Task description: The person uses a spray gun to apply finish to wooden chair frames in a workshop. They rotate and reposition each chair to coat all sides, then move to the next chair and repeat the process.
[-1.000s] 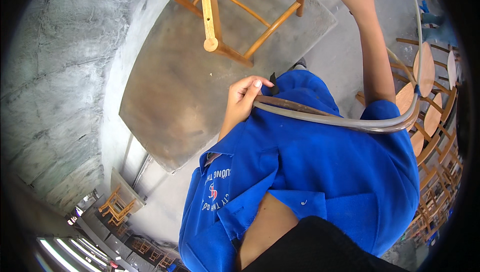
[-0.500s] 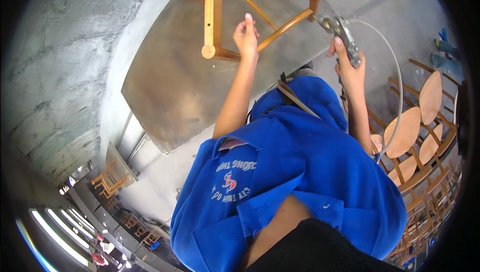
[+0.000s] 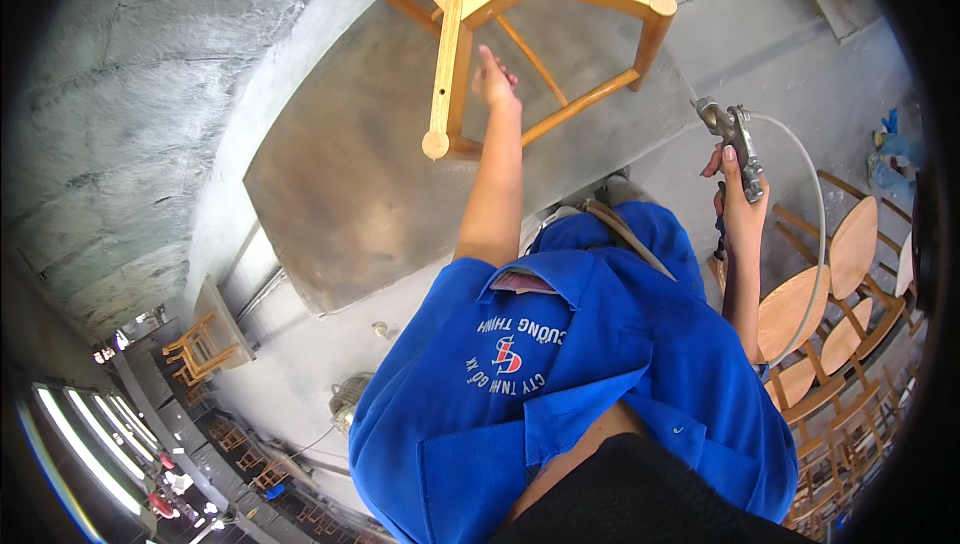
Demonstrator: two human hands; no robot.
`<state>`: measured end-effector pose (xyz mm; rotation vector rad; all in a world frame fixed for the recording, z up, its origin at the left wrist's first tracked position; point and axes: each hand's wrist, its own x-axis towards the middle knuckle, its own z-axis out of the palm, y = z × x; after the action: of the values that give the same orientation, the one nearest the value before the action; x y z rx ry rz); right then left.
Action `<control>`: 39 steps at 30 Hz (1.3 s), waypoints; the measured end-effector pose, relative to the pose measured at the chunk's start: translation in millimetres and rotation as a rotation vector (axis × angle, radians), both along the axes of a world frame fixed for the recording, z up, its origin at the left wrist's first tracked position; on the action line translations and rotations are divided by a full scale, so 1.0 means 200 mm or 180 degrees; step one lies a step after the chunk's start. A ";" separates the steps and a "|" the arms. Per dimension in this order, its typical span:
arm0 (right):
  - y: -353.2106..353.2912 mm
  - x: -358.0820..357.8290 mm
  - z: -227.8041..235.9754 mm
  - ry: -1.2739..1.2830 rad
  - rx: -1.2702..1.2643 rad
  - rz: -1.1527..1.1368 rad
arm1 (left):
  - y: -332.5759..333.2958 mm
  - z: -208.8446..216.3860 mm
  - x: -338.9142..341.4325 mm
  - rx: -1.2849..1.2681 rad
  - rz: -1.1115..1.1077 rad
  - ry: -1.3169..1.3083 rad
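My right hand (image 3: 742,206) grips a metal spray gun (image 3: 735,144), its fingers around the handle; a pale, thin hose (image 3: 805,164) curves away from it. The gun is apart from the chair. A yellowish wooden chair frame (image 3: 455,34) stands before me, with crossing bars, round-ended legs and stretchers. My left hand (image 3: 495,81) reaches beside its near leg, one digit pointing up and the others loosely bent, with nothing visible in it. Whether it touches the wood, I cannot tell.
A stained grey-brown panel (image 3: 330,174) lies beneath the frame, beside a paint-smeared wall (image 3: 140,94). At the right stand several chairs (image 3: 790,319) with oval wooden parts. More wooden frames (image 3: 205,349) are at the lower left. A blue item (image 3: 897,149) lies at the far right.
The spray gun and my right hand have moved right and toward me, farther from the chair. The chair frame shows lower and more fully in view. My left hand's digits have shifted slightly.
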<state>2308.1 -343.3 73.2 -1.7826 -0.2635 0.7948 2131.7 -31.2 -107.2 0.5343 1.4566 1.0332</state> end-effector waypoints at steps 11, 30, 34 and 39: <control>0.55 0.07 0.50 -0.3272 0.1117 0.0768 | -0.93 -0.94 -0.94 0.0056 -0.2844 0.1584; 1.09 -0.47 0.90 -0.4327 0.0718 0.1314 | -1.22 -1.27 -1.93 -0.1597 -0.0764 0.0587; 1.13 -0.64 0.84 -0.4069 0.0907 0.1572 | -1.06 -1.19 -1.68 -0.1133 -0.1092 0.0346; 1.20 -0.80 0.87 -0.2222 0.0955 0.2210 | -1.00 -1.19 -1.60 -0.0943 -0.1355 0.0158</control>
<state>2147.9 -103.3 247.7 -1.6195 -1.4407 0.5179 1811.2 -231.5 -344.5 0.6221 1.4267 0.4632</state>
